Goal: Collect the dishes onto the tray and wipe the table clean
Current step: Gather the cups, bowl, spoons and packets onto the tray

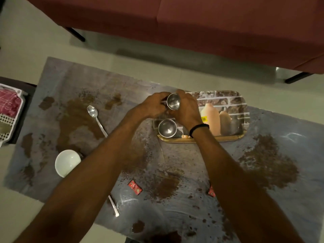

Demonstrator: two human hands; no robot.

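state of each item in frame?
steel cup: held by both hands over tray
second steel cup: upright on tray
tray: on table
white bowl: on table, uncollected
spoon: on table, uncollected
table: stained brown, unwiped
left hand: gripping cup
right hand: gripping cup

You see a dark red sofa (210,23) at the far side, standing on black legs (77,34) on the pale floor (26,41). At your left sits a white basket (10,118) with a pink checked cloth (8,103) inside it.
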